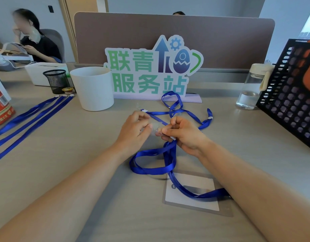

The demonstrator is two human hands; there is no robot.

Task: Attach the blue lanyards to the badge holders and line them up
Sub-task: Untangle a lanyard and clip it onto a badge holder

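Observation:
My left hand (135,129) and my right hand (183,133) meet over the desk's middle and pinch the clear clip end of a blue lanyard (150,155) between their fingertips. That lanyard loops down toward me and crosses a clear badge holder (194,191) with a white card inside, lying flat by my right forearm. A second blue lanyard (178,110) lies tangled just beyond my hands. Three more blue lanyards (31,117) lie side by side at the left.
A white cup (93,88) stands left of a green-lettered sign (150,70). A mesh pen pot (56,81) and a red package (0,105) are at the left. A water bottle (252,88) and a black perforated rack (293,91) stand at the right. A person sits at the far left.

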